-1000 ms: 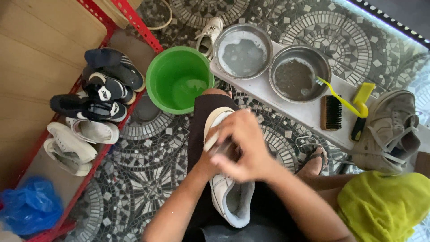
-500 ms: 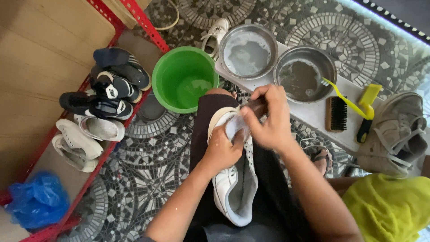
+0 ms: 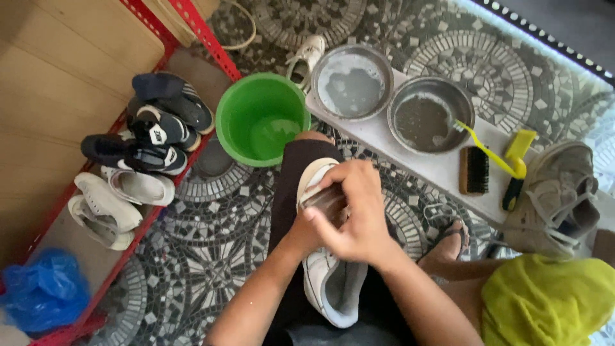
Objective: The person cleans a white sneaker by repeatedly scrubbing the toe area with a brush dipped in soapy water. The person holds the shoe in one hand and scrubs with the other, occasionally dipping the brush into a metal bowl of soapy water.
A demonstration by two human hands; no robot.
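We note one white shoe [image 3: 330, 282] lying along the lap, sole edge up; our left hand [image 3: 304, 234] steadies it, its grip hidden, cannot tell, while our right hand [image 3: 355, 214] grips a small brush [image 3: 323, 200] pressed on the toe. Beyond the knee: one smooth green plastic bucket [image 3: 259, 118], two round metal basins [image 3: 352, 83] on the pale surface [image 3: 442, 170], mosaic floor [image 3: 205, 250] open leftward to the red shelf edge [image 3: 122, 253].

Left hand [image 3: 301, 234] mostly hidden behind right hand [image 3: 355, 214]; white shoe [image 3: 333, 288] toe covered.

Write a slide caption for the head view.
Right hand scrubs a white sneaker held on the lap, beside a green bucket and two metal bowls.
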